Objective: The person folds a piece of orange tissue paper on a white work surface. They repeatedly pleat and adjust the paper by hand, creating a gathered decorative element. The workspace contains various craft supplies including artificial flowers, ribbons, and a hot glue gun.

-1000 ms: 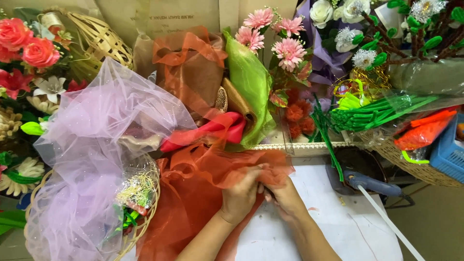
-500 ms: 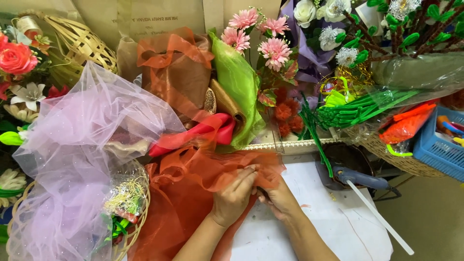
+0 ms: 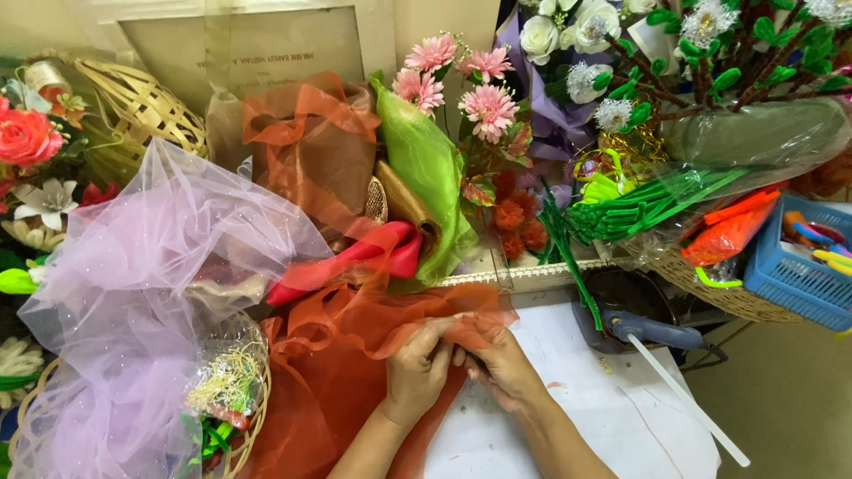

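A sheet of rust-orange sheer fabric (image 3: pixel 342 355) lies bunched on the white table (image 3: pixel 612 417) in front of me. My left hand (image 3: pixel 417 368) pinches its upper edge, fingers closed on the cloth. Right beside it, touching, my right hand (image 3: pixel 501 359) grips the same edge from the right, and a fold of the fabric drapes over its knuckles. Both forearms come in from the bottom of the view.
A heap of lilac tulle (image 3: pixel 151 302) covers a wicker basket (image 3: pixel 248 417) at left. Behind are red ribbon (image 3: pixel 355 257), green fabric (image 3: pixel 430 177) and pink artificial flowers (image 3: pixel 461 80). A glue gun (image 3: pixel 652 333) with a white stick lies right, near green stems (image 3: pixel 639 208) and a blue basket (image 3: pixel 799 275).
Both hands stay together on the orange fabric's edge with only small finger shifts. The view has drifted slightly, so everything sits a little further left.
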